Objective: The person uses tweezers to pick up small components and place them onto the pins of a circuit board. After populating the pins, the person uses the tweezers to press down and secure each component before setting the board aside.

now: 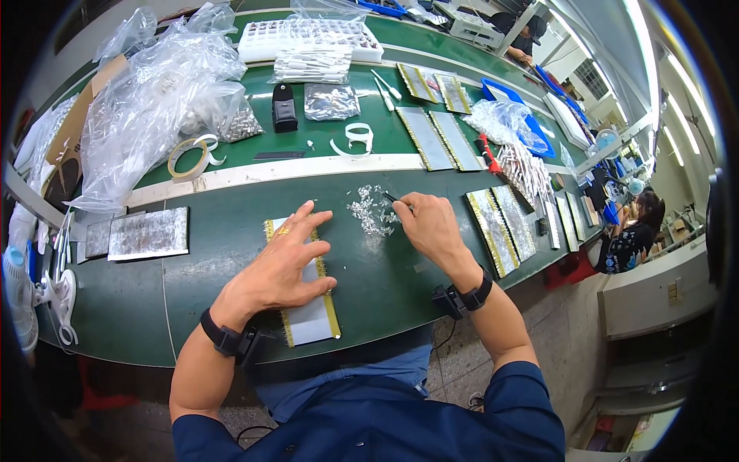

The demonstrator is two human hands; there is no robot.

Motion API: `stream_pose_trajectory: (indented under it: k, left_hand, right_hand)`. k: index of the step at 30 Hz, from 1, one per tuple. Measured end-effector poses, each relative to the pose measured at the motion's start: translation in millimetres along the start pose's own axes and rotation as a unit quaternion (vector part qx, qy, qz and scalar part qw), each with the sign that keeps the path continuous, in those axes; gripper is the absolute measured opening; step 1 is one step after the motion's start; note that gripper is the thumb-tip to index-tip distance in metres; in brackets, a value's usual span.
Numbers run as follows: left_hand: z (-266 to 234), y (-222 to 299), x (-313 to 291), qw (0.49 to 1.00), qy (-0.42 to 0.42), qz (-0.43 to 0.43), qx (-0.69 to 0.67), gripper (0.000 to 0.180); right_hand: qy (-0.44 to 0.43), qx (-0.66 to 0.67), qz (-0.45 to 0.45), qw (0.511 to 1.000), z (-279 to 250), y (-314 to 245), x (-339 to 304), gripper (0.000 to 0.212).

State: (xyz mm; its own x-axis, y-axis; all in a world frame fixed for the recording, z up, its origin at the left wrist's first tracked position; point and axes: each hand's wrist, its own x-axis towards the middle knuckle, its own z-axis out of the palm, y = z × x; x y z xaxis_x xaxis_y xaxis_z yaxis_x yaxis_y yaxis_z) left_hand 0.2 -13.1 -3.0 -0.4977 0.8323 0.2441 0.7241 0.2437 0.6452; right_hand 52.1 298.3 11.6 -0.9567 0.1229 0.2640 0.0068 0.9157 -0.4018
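- A pile of small white bits [372, 213] lay on the green table [231, 277].
- The left hand [289, 262] was spread over a flat plate with yellow edges [309, 327], left of the pile and nearer the person; how firmly it pressed could not be told.
- The right hand [431, 227], just right of the pile, pinched a thin dark tool [391, 198], its tip at the pile's far right edge.
- Two yellow-edged plates [504, 231] lay well right of the pile.
- Beyond the pile sat a curled white strip [358, 141].

Yellow-edged grey plate [309, 326], dark-green table [385, 281]
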Motion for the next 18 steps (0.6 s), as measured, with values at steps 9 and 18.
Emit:
stream_pose_trajectory:
  k: [9, 18]
  left_hand:
    - [-3.0, 2.6, 0.8, 1.0, -0.006, -0.005, 0.001, 0.043]
    - [0.8, -2.1, 0.7, 1.0, 0.001, -0.004, 0.007, 0.042]
  right_hand:
    - [-0.01, 0.019, 0.022, 1.0, -0.1, -4.4, 1.0, 0.03]
    - [-0.006, 0.024, 0.019, 1.0, 2.0, -4.1, 1.6, 0.029]
